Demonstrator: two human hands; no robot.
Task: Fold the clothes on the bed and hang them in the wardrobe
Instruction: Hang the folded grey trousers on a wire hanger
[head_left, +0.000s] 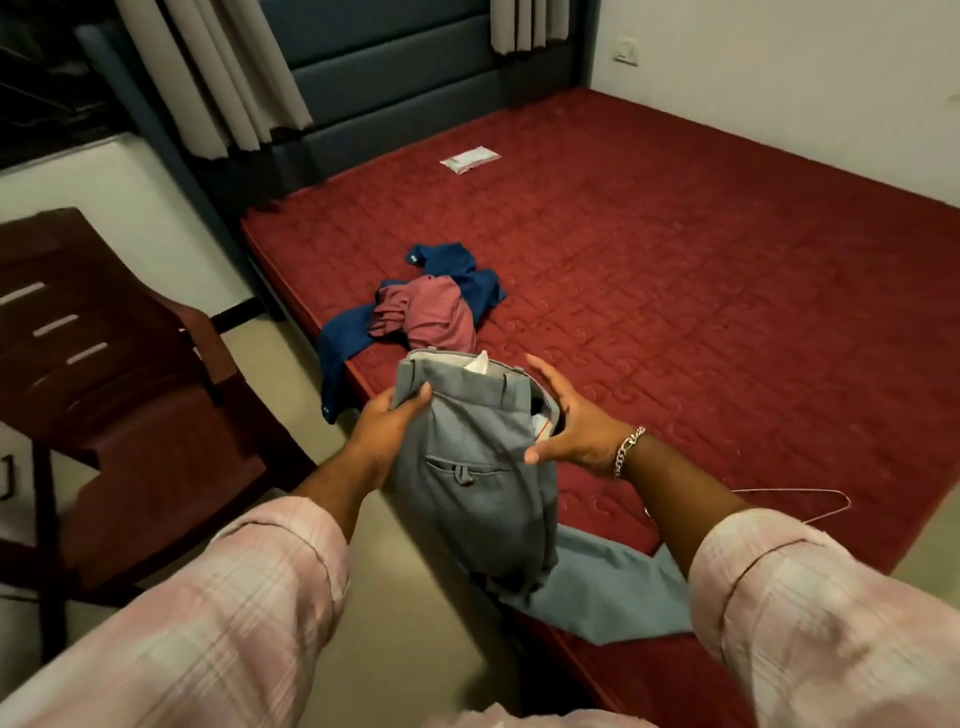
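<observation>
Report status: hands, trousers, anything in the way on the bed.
Left hand grips grey trousers at waistband; right hand open beside them. Trouser legs trail onto red mattress. Blue and pink clothes heaped beyond; wire hanger right.

Two arms in frame, lower left and lower right. Both sleeves (218, 613) pale pink-and-white plaid, loose woven shirt fabric, cuffs pushed up mid-forearm. Forearms bare below cuffs. Silver chain-link bracelet (626, 449) on right wrist. Left wrist bare, no rings visible.
</observation>
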